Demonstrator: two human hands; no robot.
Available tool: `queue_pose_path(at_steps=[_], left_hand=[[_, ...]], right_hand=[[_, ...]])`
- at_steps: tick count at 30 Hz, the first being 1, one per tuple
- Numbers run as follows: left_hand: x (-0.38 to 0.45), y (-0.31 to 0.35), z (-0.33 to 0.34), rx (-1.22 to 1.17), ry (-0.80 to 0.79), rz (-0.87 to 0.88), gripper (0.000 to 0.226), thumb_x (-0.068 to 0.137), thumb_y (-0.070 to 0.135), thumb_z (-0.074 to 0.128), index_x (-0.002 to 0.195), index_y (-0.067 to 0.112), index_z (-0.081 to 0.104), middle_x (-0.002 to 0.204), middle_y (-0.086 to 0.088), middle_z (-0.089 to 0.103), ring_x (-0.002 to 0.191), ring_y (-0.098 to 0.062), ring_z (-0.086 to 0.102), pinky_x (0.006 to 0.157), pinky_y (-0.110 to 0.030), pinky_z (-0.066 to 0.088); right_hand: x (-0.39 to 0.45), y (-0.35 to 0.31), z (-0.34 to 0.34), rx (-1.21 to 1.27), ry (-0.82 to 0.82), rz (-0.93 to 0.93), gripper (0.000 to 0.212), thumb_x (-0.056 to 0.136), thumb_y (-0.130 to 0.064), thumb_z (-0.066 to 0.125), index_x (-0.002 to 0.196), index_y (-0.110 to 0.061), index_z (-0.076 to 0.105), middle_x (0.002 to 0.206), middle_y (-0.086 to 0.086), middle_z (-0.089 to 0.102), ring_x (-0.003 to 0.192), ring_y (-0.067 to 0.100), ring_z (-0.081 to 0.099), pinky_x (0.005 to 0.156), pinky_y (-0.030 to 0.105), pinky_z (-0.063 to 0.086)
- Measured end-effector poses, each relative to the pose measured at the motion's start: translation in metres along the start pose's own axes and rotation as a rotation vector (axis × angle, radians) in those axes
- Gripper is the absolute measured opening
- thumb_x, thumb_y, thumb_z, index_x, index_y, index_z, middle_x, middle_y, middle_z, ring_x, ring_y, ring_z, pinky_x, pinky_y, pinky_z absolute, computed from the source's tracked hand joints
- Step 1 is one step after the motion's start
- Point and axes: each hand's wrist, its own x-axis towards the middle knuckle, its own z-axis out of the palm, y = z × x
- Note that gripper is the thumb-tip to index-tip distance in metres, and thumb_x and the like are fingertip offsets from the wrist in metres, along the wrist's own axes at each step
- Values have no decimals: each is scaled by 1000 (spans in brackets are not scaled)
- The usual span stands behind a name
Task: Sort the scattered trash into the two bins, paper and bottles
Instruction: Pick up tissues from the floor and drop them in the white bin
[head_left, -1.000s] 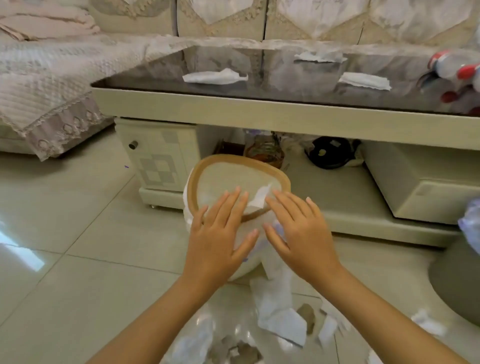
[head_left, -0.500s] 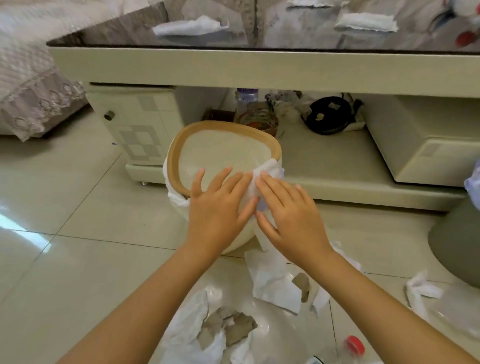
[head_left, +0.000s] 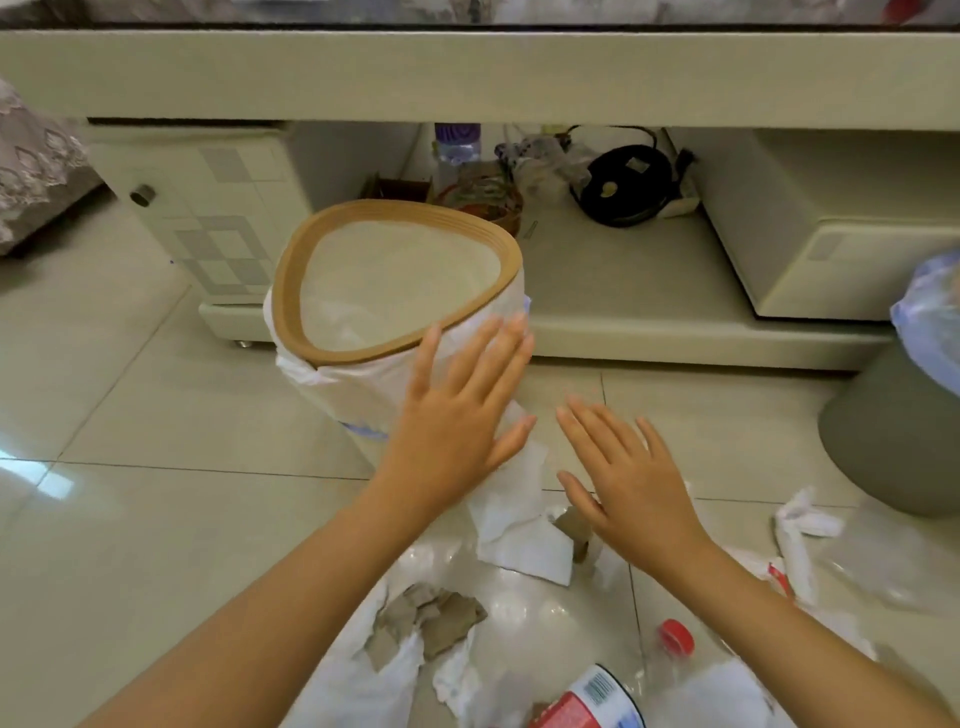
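Beside the low table (head_left: 467, 73), we are resting our left hand (head_left: 457, 415) flat and open against the white liner of the wood-rimmed bin (head_left: 291, 275), probably steadying it. Our right hand (head_left: 628, 478) is hovering empty, fingers spread, over the white paper sheet (head_left: 519, 530), torn cardboard (head_left: 431, 618) and red-capped bottle (head_left: 691, 670) lying scattered on the floor (head_left: 130, 519).

1. The right hand (head_left: 631, 486) is off the bin (head_left: 332, 358) now, open above the floor paper (head_left: 519, 525).
2. The left hand (head_left: 457, 415) now lies flat on the liner (head_left: 363, 387), lower than before.
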Motion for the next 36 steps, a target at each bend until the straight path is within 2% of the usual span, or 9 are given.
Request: queue_pose_path(at_steps=[5, 8, 13, 16, 21, 26, 29, 32, 36], left_hand=[[-55, 45, 64, -200, -421, 76, 72, 90, 57, 33, 149, 16, 27, 155, -4, 21, 140, -23, 32, 112, -41, 26], [-59, 49, 99, -201, -732, 59, 88, 90, 64, 36, 151, 17, -7, 158, -2, -12, 147, -23, 2, 117, -40, 10], [-47, 58, 139, -205, -845, 5, 121, 72, 76, 54, 147, 19, -23, 156, -11, -24, 145, -27, -14, 118, -41, 0], [-34, 61, 154, -258, -929, -71, 127, 67, 76, 60, 148, 22, -21, 158, -12, -13, 146, -28, -4, 117, -39, 5], [-25, 62, 161, -291, -763, -160, 74, 90, 51, 52, 149, 21, 19, 143, -4, 43, 125, -25, 45, 99, -34, 34], [-35, 67, 161, -431, -640, -172, 43, 93, 27, 50, 135, 22, 46, 122, -2, 58, 108, -25, 55, 84, -32, 45], [-42, 66, 157, -606, -565, -208, 48, 79, 1, 55, 123, 18, 59, 107, -6, 65, 97, -29, 61, 73, -37, 52], [-51, 63, 156, -527, -460, -125, 51, 47, -6, 74, 91, 18, 72, 73, -1, 65, 60, -25, 63, 42, -24, 45], [-60, 64, 147, -461, -448, -104, 49, 36, -9, 76, 78, 18, 71, 71, 0, 60, 52, -22, 56, 40, -23, 30]], right_hand=[[-31, 16, 38, -37, -206, 23, 59, 90, -47, 33, 139, -16, 46, 146, 6, 43, 128, 27, 48, 102, 51, 39], [-40, 16, 60, -23, -297, 56, 59, 89, -48, 33, 137, -18, 46, 144, 7, 45, 125, 28, 51, 99, 52, 42], [-48, 15, 89, 3, -357, 75, 65, 80, -52, 40, 138, -23, 41, 144, 3, 45, 125, 25, 51, 97, 51, 43], [-48, 17, 100, 1, -346, 92, 67, 79, -54, 40, 139, -25, 40, 146, 2, 43, 126, 24, 49, 99, 51, 42], [-53, 31, 108, 2, -331, 175, 65, 83, -52, 37, 141, -23, 37, 148, 3, 41, 128, 24, 47, 101, 53, 39], [-61, 46, 105, 70, -310, 292, 61, 88, -56, 35, 143, -28, 33, 150, 4, 37, 133, 25, 42, 105, 53, 32], [-64, 58, 104, 113, -316, 337, 62, 89, -62, 26, 146, -38, 24, 156, 3, 22, 141, 24, 27, 109, 55, 22], [-61, 74, 105, 80, -422, 361, 62, 89, -63, 30, 147, -44, 16, 158, 4, 14, 142, 24, 23, 106, 56, 23], [-52, 71, 102, 71, -378, 315, 55, 75, -38, 75, 127, -30, 57, 125, 10, 61, 99, 33, 64, 68, 47, 50]])
